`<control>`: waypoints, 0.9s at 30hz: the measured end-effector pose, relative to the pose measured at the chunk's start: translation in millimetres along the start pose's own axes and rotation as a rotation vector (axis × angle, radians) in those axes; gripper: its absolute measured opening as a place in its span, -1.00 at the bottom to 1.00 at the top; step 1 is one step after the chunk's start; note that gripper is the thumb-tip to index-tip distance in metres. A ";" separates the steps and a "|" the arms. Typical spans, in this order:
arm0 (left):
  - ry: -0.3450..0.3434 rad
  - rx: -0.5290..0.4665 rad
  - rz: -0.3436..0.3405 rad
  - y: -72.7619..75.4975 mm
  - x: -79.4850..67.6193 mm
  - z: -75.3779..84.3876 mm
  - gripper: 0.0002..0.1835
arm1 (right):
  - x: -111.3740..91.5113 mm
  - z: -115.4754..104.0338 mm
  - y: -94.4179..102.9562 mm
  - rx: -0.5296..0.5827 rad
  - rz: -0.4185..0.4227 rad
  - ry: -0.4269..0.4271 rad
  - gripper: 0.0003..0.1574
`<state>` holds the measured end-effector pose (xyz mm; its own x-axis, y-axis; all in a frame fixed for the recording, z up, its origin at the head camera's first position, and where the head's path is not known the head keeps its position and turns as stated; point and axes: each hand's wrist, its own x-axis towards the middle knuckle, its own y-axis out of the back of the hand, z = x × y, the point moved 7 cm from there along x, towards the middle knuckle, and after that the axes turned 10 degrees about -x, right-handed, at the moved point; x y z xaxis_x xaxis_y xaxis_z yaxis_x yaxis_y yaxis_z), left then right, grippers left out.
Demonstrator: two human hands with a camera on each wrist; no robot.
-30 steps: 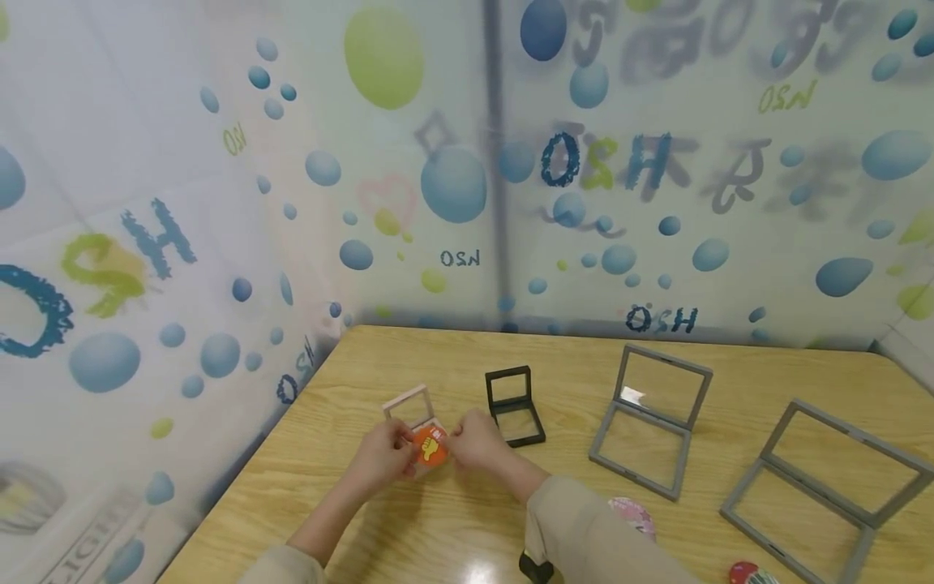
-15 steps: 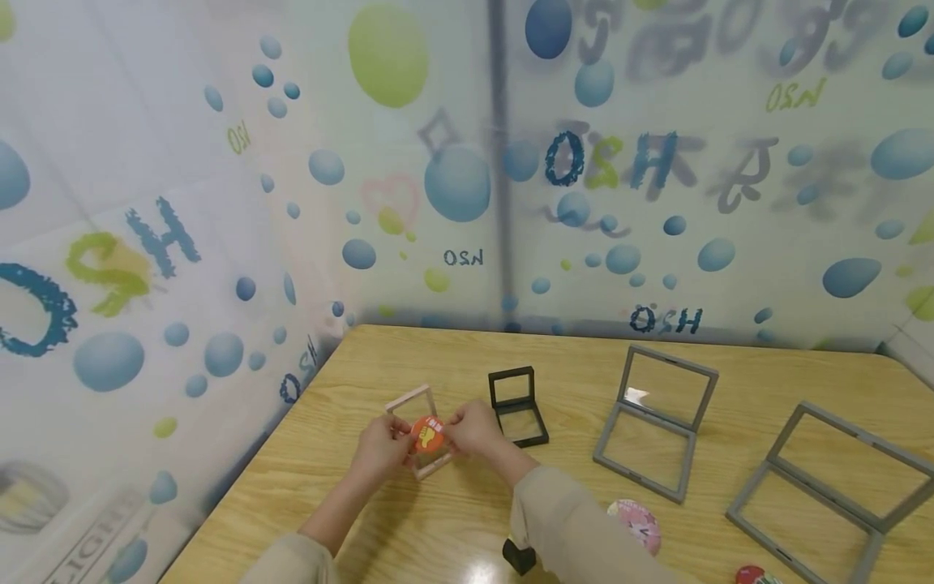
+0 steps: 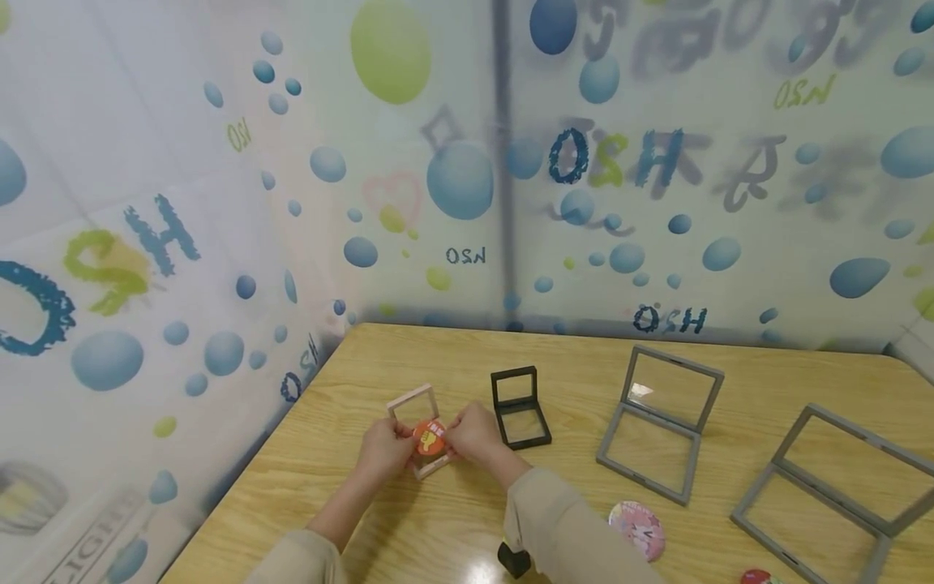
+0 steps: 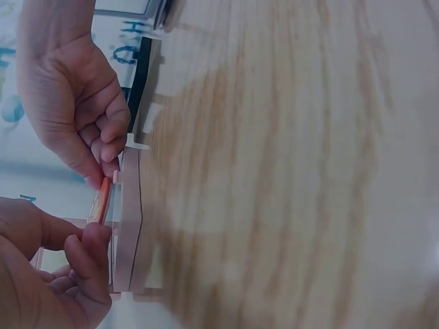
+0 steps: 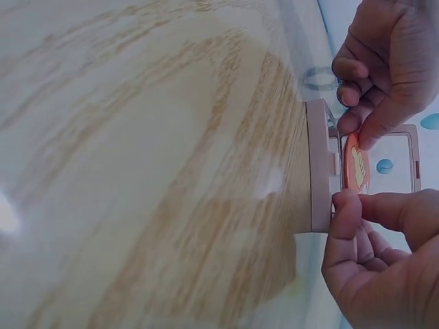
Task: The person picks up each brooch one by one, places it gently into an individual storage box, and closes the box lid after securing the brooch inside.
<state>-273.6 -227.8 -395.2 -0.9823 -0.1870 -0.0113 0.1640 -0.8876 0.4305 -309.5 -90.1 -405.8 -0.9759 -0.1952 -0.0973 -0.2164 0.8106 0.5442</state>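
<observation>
Head faces forward-down; 2 close wrist views share the orange badge (image 5: pixel 357 164).

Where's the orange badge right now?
In the head view, the orange badge is left of centre, pinched between the left hand and the right hand over the base of the pale pink frame, with the black frame to the right.

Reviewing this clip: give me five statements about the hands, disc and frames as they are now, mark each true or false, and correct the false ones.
1. The left hand and right hand both pinch the orange disc. True.
2. The black frame stands to the right of the pink frame. True.
3. The pink frame is folded flat. False: it is open, one panel raised.
4. The left gray frame and right gray frame are both open. True.
5. The black frame is larger than the left gray frame. False: it is smaller.
</observation>
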 end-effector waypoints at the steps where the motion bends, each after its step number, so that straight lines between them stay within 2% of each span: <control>1: -0.007 0.008 0.001 0.0 -0.1 0.2 -0.94 | -0.1 -0.2 0.0 0.001 0.003 0.003 -0.85; 7: -0.022 0.030 -0.007 -0.7 -0.8 0.3 -0.94 | 0.8 1.1 -2.5 -0.012 -0.009 -0.012 -0.83; 22: 0.049 0.082 -0.018 -3.1 -0.3 -6.5 -0.82 | -1.4 -2.2 -1.4 -0.076 -0.004 0.010 -0.78; 27: 0.022 0.117 -0.021 -3.2 -1.0 -5.1 -0.76 | -1.3 -1.8 -1.2 -0.096 0.002 0.011 -0.77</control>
<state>-272.6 -226.9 -401.2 -0.9831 -0.1787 -0.0408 0.1300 -0.8367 0.5320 -307.9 -91.8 -404.8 -0.9759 -0.1997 -0.0875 -0.2101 0.7542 0.6221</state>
